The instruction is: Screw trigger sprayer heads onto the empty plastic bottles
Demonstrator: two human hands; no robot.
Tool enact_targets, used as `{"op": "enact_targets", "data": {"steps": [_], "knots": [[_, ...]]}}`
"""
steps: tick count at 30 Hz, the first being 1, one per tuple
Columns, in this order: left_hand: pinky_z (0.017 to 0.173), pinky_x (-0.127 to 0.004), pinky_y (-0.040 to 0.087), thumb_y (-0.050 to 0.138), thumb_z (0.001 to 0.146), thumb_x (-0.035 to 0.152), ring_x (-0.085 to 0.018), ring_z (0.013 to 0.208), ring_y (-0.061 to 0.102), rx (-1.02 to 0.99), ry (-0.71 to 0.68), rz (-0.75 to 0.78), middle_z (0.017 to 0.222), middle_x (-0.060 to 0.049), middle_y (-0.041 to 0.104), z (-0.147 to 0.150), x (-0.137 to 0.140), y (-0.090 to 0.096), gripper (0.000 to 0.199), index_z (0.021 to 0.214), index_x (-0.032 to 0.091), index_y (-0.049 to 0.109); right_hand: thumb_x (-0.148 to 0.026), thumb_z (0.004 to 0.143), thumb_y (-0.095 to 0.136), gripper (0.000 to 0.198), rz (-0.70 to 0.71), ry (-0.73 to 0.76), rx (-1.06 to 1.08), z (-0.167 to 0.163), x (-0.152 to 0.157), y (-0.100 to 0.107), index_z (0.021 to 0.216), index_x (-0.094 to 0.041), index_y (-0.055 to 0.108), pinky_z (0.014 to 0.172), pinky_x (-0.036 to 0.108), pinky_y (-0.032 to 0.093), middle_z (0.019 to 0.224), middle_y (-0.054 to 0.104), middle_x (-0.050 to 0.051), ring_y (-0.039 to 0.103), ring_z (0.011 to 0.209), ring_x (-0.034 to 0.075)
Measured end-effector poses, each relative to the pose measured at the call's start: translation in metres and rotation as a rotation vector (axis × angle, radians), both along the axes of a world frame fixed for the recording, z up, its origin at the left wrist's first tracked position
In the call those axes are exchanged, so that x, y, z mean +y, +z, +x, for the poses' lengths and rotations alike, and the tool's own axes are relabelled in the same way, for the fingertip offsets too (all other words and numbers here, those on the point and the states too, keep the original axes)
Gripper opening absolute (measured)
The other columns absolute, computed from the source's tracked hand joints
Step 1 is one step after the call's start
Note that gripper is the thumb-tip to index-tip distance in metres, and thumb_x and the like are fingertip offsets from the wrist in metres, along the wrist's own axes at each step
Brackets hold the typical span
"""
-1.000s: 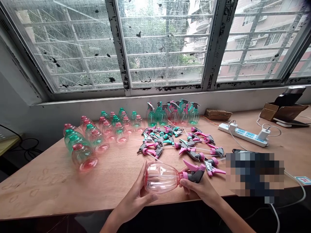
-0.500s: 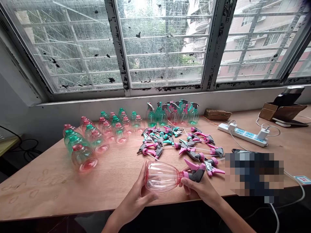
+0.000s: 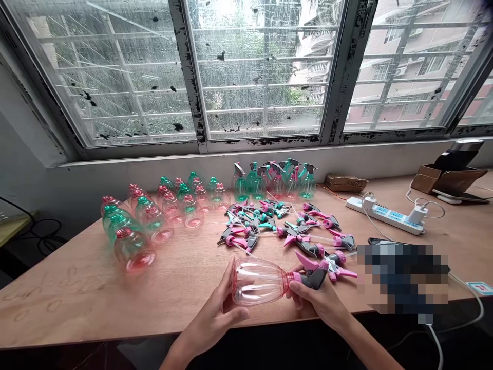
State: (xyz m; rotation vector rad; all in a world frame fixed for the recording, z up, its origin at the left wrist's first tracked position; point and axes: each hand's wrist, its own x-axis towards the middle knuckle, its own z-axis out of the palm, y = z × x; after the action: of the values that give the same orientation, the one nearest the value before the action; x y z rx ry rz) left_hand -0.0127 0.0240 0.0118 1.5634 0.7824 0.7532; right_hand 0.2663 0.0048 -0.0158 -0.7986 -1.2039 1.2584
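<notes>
A clear pink spray bottle (image 3: 260,281) lies on its side between my hands, above the table's front edge, its neck pointing right. My left hand (image 3: 215,311) cups the bottle's base, with the thumb beneath and the fingers behind it. At the neck, my right hand (image 3: 318,298) is closed with its fingers on the pink collar of a grey and pink trigger sprayer (image 3: 314,275). That sprayer sits against the bottle's mouth; how tightly is not visible. Loose trigger sprayers (image 3: 265,218), pink, green and grey, lie in a heap just beyond.
Open pink and green bottles (image 3: 134,252) stand in a group at the left. Several bottles with sprayers fitted (image 3: 277,182) stand along the wall. A white power strip (image 3: 385,213), a brown box (image 3: 345,182) and a blurred dark device (image 3: 402,277) occupy the right side.
Both hands still hold the bottle and sprayer in nearly the same place. My right fingers have shifted slightly at the collar, and the view has moved a little.
</notes>
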Motion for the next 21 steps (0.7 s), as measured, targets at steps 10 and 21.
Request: {"op": "enact_targets", "data": {"steps": [10,21], "knots": [[0.115,-0.045,0.04,0.076,0.088,0.028,-0.032,0.148,0.037,-0.031,-0.049,-0.016,0.158,-0.006,0.045,0.0053,0.0008,0.0062,0.107,0.159,0.042,-0.003,-0.039,0.09,0.076,0.025,-0.004,-0.026,0.032,0.0039,0.0025,-0.0094,0.093,-0.018,0.062,0.048,0.022,0.043,0.06,0.068,-0.001,0.057,0.048,0.012],[0.124,-0.049,0.026,0.075,0.089,0.038,-0.033,0.151,0.032,0.005,-0.04,0.006,0.163,-0.009,0.037,0.0023,0.0,0.0064,0.095,0.161,0.033,0.013,-0.038,0.088,0.078,0.025,-0.002,-0.021,0.0,0.0008,0.0006,-0.0021,0.085,-0.018,0.064,0.051,0.022,0.044,0.063,0.071,0.001,0.058,0.049,0.011]]}}
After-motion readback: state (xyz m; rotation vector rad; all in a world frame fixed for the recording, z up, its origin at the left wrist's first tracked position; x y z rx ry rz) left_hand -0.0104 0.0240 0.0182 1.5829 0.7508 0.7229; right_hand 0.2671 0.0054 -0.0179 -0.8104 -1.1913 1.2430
